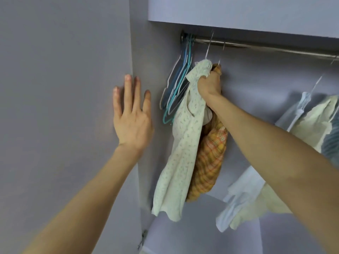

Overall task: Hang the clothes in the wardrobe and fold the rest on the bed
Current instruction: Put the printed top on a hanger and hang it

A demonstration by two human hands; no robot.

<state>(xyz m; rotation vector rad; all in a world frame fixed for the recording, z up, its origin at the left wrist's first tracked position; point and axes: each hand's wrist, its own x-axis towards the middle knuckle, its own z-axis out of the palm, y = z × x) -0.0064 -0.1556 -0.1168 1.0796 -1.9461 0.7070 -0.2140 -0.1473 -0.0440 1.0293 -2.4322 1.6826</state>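
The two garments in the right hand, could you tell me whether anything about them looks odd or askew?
Yes. The right hand bunches the cream printed garment and the orange plaid garment together at their tops, so both hang crumpled below the rail, not spread on hangers.

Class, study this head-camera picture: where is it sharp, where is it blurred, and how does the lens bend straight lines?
Head view: light is soft and even, with no hard glare; the right hand and the floral garment it grips are fairly sharp; the pale clothes hanging at the right edge are smeared; the wide lens makes the rail slope and the forearms look oversized.
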